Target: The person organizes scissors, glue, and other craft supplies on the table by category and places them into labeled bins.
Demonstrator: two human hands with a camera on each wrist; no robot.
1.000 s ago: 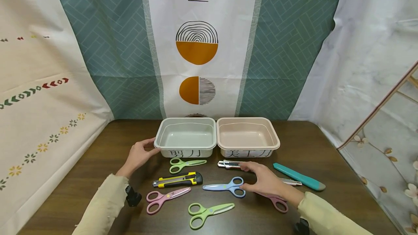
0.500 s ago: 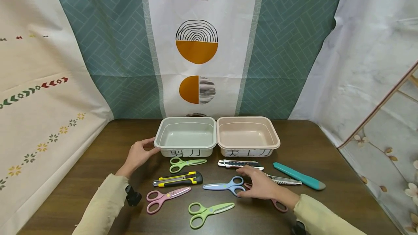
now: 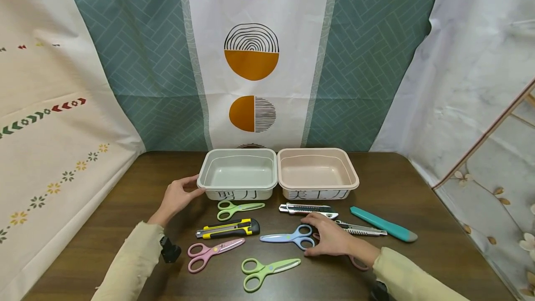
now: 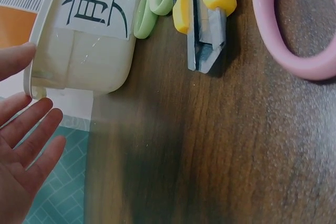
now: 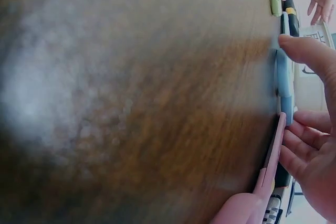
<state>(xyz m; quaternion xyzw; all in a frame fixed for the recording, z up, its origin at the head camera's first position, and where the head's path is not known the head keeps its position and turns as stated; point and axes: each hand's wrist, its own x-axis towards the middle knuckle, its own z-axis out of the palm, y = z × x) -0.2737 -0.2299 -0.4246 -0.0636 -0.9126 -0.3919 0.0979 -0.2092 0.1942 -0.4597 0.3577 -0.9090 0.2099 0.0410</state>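
Note:
My left hand (image 3: 179,200) is at the front left corner of the grey-green bin (image 3: 241,152), its thumb and index fingertips at the rim and the other fingers extended. Blue-handled scissors (image 3: 294,237) lie on the table, blades to the left. Around their finger loops my right hand (image 3: 328,236) is spread, thumb on the near side and fingertips on the far side. In the right wrist view the thumb overlaps the blue handle (image 5: 284,74). Pink scissors (image 3: 357,264) lie partly hidden under the right hand; their pink handle (image 5: 242,209) shows below in the right wrist view.
A beige bin (image 3: 317,153) stands right of the grey-green one. Green scissors (image 3: 267,272), pink scissors (image 3: 213,251), small green scissors (image 3: 238,208) and a yellow-black utility knife (image 3: 227,230) lie left. White (image 3: 307,209), silver (image 3: 363,230) and teal (image 3: 382,223) cutters lie right.
My right hand has shifted left, from over the white cutter and pink scissors to the blue scissors' loops, uncovering the cutters behind it. The left hand stays at the bin.

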